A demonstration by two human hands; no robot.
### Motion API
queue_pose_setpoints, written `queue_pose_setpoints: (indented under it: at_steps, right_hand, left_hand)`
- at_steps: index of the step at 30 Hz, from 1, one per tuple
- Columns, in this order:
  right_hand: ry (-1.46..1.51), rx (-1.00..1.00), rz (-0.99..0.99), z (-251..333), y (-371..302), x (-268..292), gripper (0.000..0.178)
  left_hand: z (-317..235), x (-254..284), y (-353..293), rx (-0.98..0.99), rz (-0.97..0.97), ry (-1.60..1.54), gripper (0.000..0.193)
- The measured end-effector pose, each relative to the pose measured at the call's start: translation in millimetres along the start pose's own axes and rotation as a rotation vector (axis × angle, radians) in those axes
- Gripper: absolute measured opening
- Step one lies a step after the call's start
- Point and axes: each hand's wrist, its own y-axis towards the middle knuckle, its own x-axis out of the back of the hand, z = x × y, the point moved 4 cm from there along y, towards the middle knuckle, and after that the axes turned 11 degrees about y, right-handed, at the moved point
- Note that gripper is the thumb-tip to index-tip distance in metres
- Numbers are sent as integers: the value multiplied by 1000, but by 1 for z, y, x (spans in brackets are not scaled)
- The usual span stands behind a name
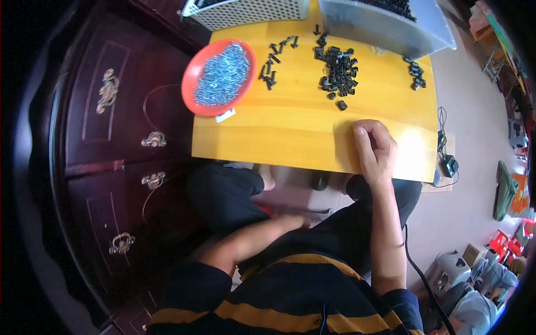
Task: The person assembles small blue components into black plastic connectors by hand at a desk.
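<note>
A dark wooden cabinet (128, 117) is seen along the left of the frame, beside a yellow desk (279, 128) on which small parts are laid out. At the top, a clear plastic bin (385, 34) and a pale perforated basket (251, 15) are both stocked with black contents. A red dish (190, 86), upper left of center, is heaped with silvery slivers (222, 78). Upper center, a pile of black pieces (339, 68) is spread loosely. Below it, the right hand (377, 148) is rested near the desk's front edge, fingers curled and thumb drawn in; nothing is seen in its grip. The left hand (298, 221) is lowered toward the lap, too dim for its hold to be told. Black T-shaped parts (272, 78) are scattered beside the dish, and a small black cluster (418, 82) is set apart at upper right. Whether either group is finished cannot be told; judging by the full dish and pile, much appears left.
</note>
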Motion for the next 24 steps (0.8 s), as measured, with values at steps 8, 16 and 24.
queue_pose_setpoints:
  at_steps: [8, 16, 24]
  right_hand:
    - [-106, 48, 129, 2, 13, 8, 4]
    - [-104, -9, 172, -3, 15, 8, 9]
    - [-125, 72, 126, 3, 13, 9, 6]
  left_hand:
    - [-34, 0, 37, -71, 247, -8, 41]
    - [-49, 56, 39, -162, 360, 17, 41]
    - [-38, 132, 29, -223, 295, 117, 42]
